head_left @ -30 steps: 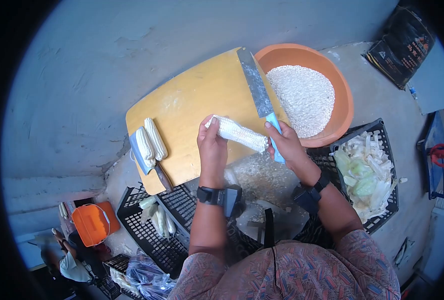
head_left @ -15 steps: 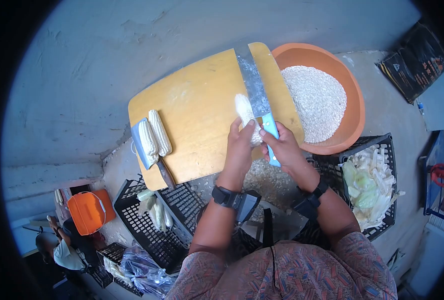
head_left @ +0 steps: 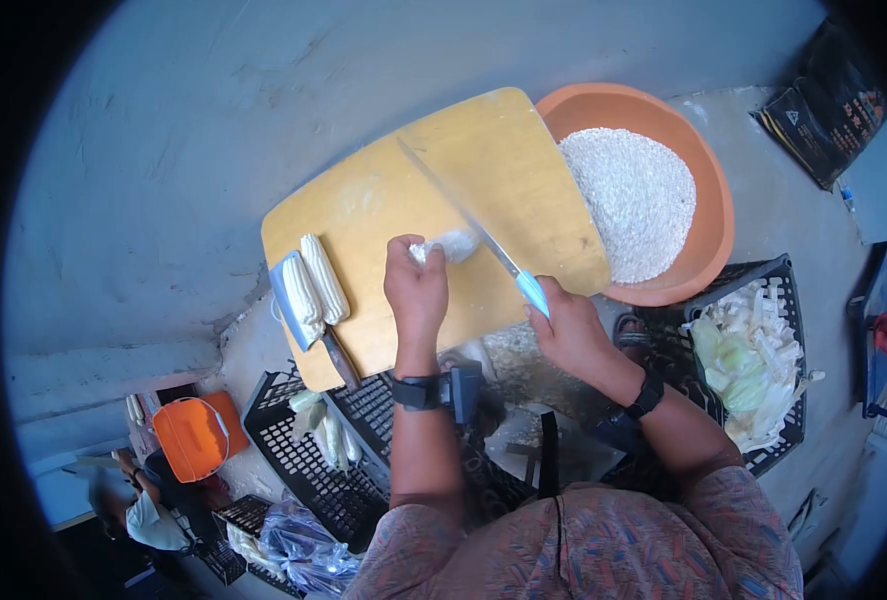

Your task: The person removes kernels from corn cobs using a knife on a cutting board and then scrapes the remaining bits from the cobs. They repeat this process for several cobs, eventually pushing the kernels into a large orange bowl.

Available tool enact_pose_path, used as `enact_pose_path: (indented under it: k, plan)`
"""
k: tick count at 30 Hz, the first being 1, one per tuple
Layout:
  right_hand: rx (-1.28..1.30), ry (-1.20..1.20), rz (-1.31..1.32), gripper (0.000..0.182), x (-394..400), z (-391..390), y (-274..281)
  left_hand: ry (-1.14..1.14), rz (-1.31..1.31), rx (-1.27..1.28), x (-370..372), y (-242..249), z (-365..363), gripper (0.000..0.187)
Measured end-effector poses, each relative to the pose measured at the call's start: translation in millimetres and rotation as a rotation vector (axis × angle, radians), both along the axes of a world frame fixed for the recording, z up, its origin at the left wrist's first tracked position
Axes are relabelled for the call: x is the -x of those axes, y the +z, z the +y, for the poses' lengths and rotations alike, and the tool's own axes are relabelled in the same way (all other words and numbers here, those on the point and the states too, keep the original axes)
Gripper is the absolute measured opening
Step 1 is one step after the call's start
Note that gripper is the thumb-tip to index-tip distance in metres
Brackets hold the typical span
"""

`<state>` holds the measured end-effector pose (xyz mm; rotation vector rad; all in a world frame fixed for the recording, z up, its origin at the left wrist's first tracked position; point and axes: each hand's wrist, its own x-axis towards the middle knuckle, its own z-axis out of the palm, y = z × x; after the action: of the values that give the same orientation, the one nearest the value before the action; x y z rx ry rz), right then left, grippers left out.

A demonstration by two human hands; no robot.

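My left hand (head_left: 418, 285) is closed round one end of a white corn cob (head_left: 456, 243), whose far end is blurred and points right over the yellow cutting board (head_left: 364, 200). My right hand (head_left: 572, 328) grips the light-blue handle of a large knife (head_left: 474, 222). The blade slants up and left across the board, edge-on to me, and overlaps the tip of the cob. At the board's left end lie two husked white corn cobs (head_left: 325, 278), one of them on the blade of a cleaver (head_left: 286, 300) with a dark wooden handle.
Right of the board stands an orange basin (head_left: 712, 190) of white kernels. A black crate (head_left: 789, 340) of husks is below it; another black crate (head_left: 274, 440) with cobs stands lower left. An orange bucket (head_left: 189, 440) and another person (head_left: 154, 515) are at far left.
My hands have moved apart; the left carried the cob leftward and turned it nearly level. The knife has swung from lying nearly upright with its flat side showing to a leftward slant.
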<state>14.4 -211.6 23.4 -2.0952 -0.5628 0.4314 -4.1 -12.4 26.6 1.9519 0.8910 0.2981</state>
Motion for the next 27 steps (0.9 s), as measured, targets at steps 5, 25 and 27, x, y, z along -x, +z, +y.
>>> enact_pose_path:
  k: [5,25,27]
  plan:
    - [0.032,0.121,0.009,0.019,26.9,-6.6,8.2,-0.017,-0.053,-0.45,3.0,-2.6,3.3,0.023]
    - [0.127,0.199,0.087,0.021,30.5,-3.1,-1.8,-0.158,-0.125,-0.787,-3.1,-10.0,-6.9,0.013]
    - [0.133,0.201,0.088,0.021,29.0,1.3,-4.0,-0.174,-0.118,-0.812,-2.2,-8.4,-9.3,0.012]
